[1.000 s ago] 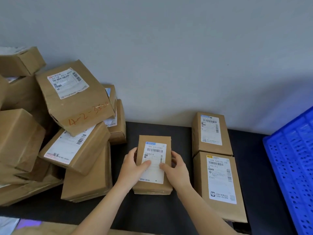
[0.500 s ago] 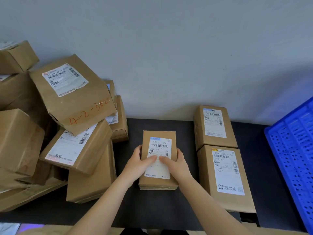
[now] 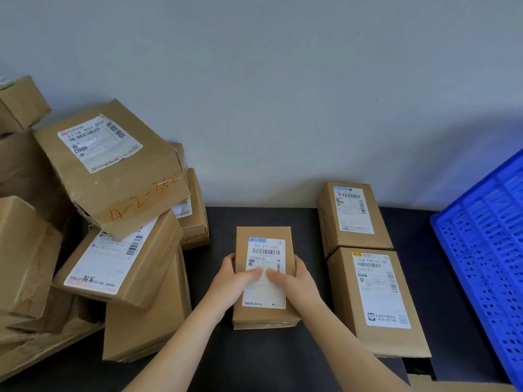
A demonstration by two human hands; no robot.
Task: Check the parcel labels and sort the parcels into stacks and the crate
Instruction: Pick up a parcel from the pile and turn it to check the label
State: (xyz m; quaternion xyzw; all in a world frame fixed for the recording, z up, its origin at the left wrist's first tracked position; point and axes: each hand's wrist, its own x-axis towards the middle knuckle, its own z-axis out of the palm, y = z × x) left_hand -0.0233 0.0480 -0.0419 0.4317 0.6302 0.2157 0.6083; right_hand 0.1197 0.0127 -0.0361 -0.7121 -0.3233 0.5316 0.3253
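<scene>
A small brown parcel [image 3: 264, 233] with a white label lies flat on the black table [image 3: 260, 360], label up. My left hand [image 3: 230, 284] grips its left edge, thumb across the label. My right hand [image 3: 297, 281] grips its right edge, thumb also on the label; the two thumbs nearly meet. To the right, two labelled parcels lie end to end: a far one [image 3: 352, 216] by the wall and a near one [image 3: 379, 301]. The blue crate [image 3: 486, 244] stands at the right edge.
A loose heap of brown parcels fills the left side; its top box [image 3: 113, 168] is tilted and marked 4-2-3520 in orange, with another labelled box [image 3: 119, 264] under it. A grey wall [image 3: 283, 94] closes the back.
The small parcel and both hands have shifted slightly away from me toward the wall, and my thumbs have slid closer together on the label. The other parcels have not moved.
</scene>
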